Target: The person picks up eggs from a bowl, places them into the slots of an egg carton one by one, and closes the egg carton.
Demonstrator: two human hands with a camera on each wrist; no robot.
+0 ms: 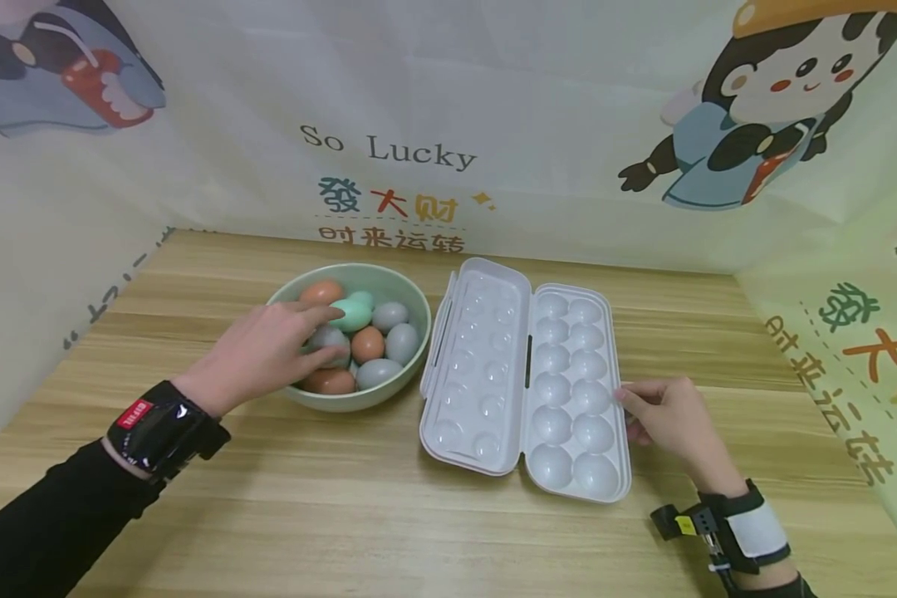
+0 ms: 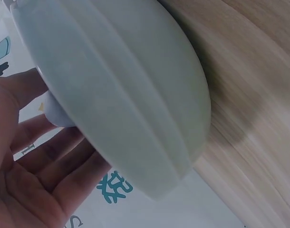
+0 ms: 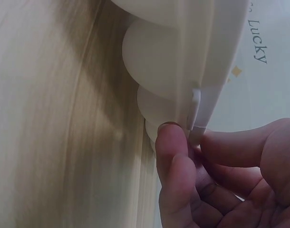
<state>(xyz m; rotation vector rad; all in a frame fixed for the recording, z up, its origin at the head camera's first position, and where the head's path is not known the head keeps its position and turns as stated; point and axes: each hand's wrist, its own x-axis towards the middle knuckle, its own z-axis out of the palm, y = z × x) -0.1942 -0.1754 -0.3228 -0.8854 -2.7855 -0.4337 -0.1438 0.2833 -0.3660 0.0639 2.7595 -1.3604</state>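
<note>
Head view: reaches with left hand [image 1: 262, 355] into a pale green bowl [image 1: 344, 404] of brown, grey and green eggs [image 1: 369, 345], with thumb and fingers apart around one grey egg [image 1: 330, 338]; cannot tell whether truly gripping it. With right hand [image 1: 673, 415], pinches the outer edge of an opened white egg box [image 1: 493, 365] between thumb and fingers. Shows bowl and box just beside each other on wooden table [image 1: 329, 515].

The right hand [image 3: 221, 190] pinches a white tray [image 3: 216, 57] by its edge; rounded cups [image 3: 152, 59] bulge from its underside; a wood-grain surface [image 3: 54, 142] and "Lucky" lettering [image 3: 257, 42] show beyond.
</note>
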